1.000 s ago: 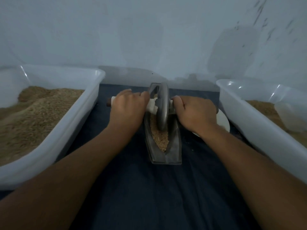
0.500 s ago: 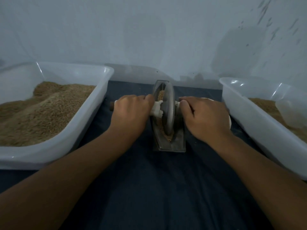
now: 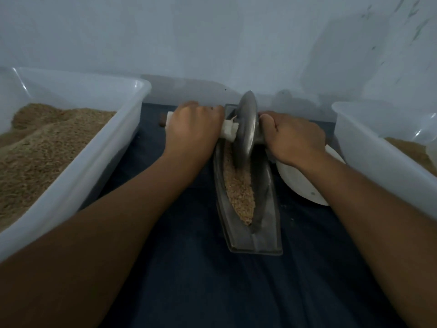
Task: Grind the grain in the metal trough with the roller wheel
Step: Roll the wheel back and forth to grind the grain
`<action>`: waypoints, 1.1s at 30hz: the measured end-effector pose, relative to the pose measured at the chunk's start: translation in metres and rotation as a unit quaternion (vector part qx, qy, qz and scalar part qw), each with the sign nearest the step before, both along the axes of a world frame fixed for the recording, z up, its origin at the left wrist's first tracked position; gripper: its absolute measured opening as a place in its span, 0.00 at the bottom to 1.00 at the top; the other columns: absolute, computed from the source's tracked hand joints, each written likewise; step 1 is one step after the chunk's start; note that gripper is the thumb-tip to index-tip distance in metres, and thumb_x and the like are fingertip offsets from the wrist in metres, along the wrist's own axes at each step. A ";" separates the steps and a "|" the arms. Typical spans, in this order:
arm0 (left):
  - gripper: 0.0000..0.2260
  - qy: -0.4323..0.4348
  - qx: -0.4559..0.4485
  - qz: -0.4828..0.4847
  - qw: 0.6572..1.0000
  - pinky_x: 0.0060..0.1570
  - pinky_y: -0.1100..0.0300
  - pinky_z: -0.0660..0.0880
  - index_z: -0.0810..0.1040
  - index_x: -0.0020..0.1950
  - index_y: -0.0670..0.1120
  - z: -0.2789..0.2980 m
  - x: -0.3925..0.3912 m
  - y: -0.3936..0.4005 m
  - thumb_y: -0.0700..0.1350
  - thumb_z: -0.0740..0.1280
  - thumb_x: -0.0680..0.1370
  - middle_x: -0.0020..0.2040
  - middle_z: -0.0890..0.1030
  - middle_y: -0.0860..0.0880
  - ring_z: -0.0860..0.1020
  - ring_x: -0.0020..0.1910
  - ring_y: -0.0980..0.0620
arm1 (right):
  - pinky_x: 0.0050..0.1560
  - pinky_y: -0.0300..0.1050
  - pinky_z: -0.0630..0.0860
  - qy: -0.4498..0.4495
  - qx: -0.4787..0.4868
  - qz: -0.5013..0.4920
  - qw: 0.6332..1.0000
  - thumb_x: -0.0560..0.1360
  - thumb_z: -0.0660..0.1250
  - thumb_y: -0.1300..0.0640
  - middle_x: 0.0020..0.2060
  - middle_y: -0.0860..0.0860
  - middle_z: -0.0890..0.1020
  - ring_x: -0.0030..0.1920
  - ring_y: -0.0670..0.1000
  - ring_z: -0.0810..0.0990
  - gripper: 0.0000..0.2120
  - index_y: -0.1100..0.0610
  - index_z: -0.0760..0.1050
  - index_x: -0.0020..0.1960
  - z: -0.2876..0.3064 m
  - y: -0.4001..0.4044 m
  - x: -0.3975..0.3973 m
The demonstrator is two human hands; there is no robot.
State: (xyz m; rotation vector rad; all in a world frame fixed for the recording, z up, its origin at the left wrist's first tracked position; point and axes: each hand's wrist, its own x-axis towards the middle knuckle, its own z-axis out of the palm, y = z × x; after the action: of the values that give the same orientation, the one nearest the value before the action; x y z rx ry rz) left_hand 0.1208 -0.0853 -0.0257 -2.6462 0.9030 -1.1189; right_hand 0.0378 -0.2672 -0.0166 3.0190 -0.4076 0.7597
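A long boat-shaped metal trough (image 3: 264, 235) lies on the dark blue cloth, pointing away from me, with tan grain (image 3: 240, 188) heaped along its groove. A grey metal roller wheel (image 3: 246, 129) stands upright at the far end of the trough, its rim down in the grain. My left hand (image 3: 192, 131) grips the white-wrapped left handle of the wheel's axle. My right hand (image 3: 293, 138) grips the right handle, which is hidden under its fingers.
A white plastic tub (image 3: 99, 152) heaped with tan grain stands at the left. Another white tub (image 3: 369, 147) with grain stands at the right. A white plate (image 3: 302, 183) lies between the trough and the right tub. A pale wall rises just behind.
The wheel has rolled from the near part of the trough to its far end, uncovering the grain in the near half. Both hands moved away from me with it.
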 end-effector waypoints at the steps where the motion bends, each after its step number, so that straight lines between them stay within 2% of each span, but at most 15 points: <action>1: 0.05 -0.001 -0.002 -0.003 1.000 0.38 0.58 0.63 0.73 0.50 0.49 0.003 0.004 -0.003 0.39 0.64 0.78 0.44 0.82 0.49 0.81 0.44 0.48 | 0.39 0.48 0.65 0.024 0.018 -0.007 1.000 0.84 0.45 0.46 0.47 0.52 0.82 0.42 0.56 0.74 0.21 0.47 0.77 0.54 0.003 -0.003 0.004; 4: 0.05 0.020 0.002 -0.012 1.000 0.37 0.57 0.63 0.74 0.52 0.47 0.007 0.014 -0.010 0.39 0.65 0.78 0.46 0.81 0.48 0.80 0.45 0.46 | 0.41 0.49 0.66 0.070 0.051 -0.026 0.996 0.83 0.43 0.45 0.48 0.51 0.79 0.44 0.55 0.72 0.21 0.45 0.76 0.51 0.012 -0.007 0.014; 6: 0.06 0.046 -0.006 -0.010 0.999 0.34 0.56 0.63 0.73 0.53 0.47 0.006 0.016 -0.009 0.39 0.66 0.78 0.46 0.81 0.47 0.80 0.45 0.45 | 0.39 0.48 0.63 0.074 0.034 -0.028 0.996 0.83 0.44 0.45 0.47 0.50 0.78 0.43 0.55 0.72 0.21 0.45 0.76 0.52 0.015 -0.005 0.017; 8: 0.06 0.060 -0.026 -0.008 0.998 0.31 0.56 0.61 0.73 0.53 0.46 0.002 0.016 -0.005 0.40 0.66 0.78 0.46 0.81 0.46 0.79 0.44 0.45 | 0.39 0.48 0.62 0.065 -0.005 -0.032 0.997 0.83 0.44 0.45 0.41 0.48 0.75 0.41 0.54 0.71 0.20 0.47 0.73 0.46 0.017 -0.002 0.017; 11: 0.07 0.076 -0.050 -0.012 0.996 0.33 0.54 0.64 0.73 0.55 0.45 -0.005 0.009 0.004 0.39 0.65 0.79 0.46 0.80 0.45 0.79 0.43 0.44 | 0.43 0.49 0.62 0.051 -0.032 -0.041 0.997 0.81 0.43 0.43 0.33 0.45 0.69 0.36 0.53 0.69 0.22 0.48 0.68 0.37 0.017 0.009 0.011; 15: 0.06 0.067 -0.065 -0.014 0.996 0.34 0.54 0.64 0.73 0.55 0.46 -0.010 -0.011 0.016 0.40 0.65 0.78 0.45 0.80 0.45 0.79 0.44 0.45 | 0.36 0.46 0.59 0.005 -0.037 -0.027 0.999 0.83 0.46 0.44 0.29 0.47 0.71 0.30 0.51 0.67 0.25 0.50 0.67 0.32 0.011 0.019 -0.011; 17: 0.06 0.053 -0.048 -0.013 0.997 0.35 0.55 0.63 0.72 0.53 0.47 -0.009 -0.021 0.022 0.41 0.65 0.78 0.46 0.80 0.47 0.79 0.44 0.46 | 0.34 0.45 0.57 0.001 -0.036 -0.021 0.999 0.83 0.45 0.45 0.28 0.48 0.72 0.30 0.51 0.68 0.25 0.49 0.66 0.32 0.006 0.024 -0.025; 19: 0.07 0.054 -0.029 -0.014 0.998 0.36 0.56 0.65 0.71 0.54 0.48 -0.005 -0.030 0.025 0.41 0.65 0.78 0.47 0.81 0.48 0.79 0.46 0.47 | 0.35 0.47 0.60 -0.001 -0.025 -0.017 1.000 0.84 0.45 0.45 0.29 0.48 0.71 0.31 0.53 0.70 0.24 0.49 0.64 0.32 0.003 0.029 -0.040; 22: 0.09 0.064 -0.016 -0.018 0.998 0.38 0.55 0.67 0.71 0.55 0.48 0.000 -0.047 0.030 0.41 0.67 0.77 0.49 0.80 0.49 0.78 0.48 0.48 | 0.36 0.48 0.68 -0.024 -0.008 -0.018 1.000 0.84 0.46 0.45 0.30 0.47 0.73 0.33 0.55 0.73 0.24 0.50 0.71 0.36 -0.002 0.038 -0.063; 24: 0.10 0.050 -0.015 -0.023 0.998 0.37 0.56 0.64 0.72 0.56 0.49 0.003 -0.060 0.037 0.41 0.67 0.76 0.49 0.80 0.51 0.78 0.49 0.49 | 0.37 0.48 0.71 -0.065 -0.002 -0.008 0.998 0.84 0.49 0.46 0.29 0.46 0.72 0.33 0.54 0.74 0.23 0.51 0.75 0.38 -0.005 0.045 -0.078; 26: 0.12 0.036 -0.017 -0.029 0.999 0.37 0.57 0.62 0.72 0.57 0.50 0.007 -0.072 0.044 0.41 0.68 0.76 0.49 0.80 0.53 0.78 0.49 0.50 | 0.36 0.50 0.73 -0.102 0.010 0.008 0.995 0.84 0.52 0.47 0.28 0.47 0.73 0.32 0.54 0.74 0.22 0.52 0.75 0.37 -0.005 0.051 -0.089; 33: 0.11 0.039 -0.016 -0.051 0.998 0.38 0.57 0.64 0.73 0.54 0.51 0.009 -0.086 0.052 0.40 0.68 0.75 0.46 0.79 0.53 0.78 0.44 0.50 | 0.36 0.49 0.73 -0.114 0.022 0.036 0.993 0.83 0.49 0.45 0.32 0.47 0.77 0.34 0.51 0.75 0.22 0.50 0.77 0.41 -0.010 0.050 -0.104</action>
State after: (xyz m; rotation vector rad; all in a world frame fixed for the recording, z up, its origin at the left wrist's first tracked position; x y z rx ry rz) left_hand 0.0346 -0.0337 -0.0164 -2.7146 1.0531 -1.0676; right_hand -0.0661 -0.2172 -0.0270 3.0106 -0.3203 1.1208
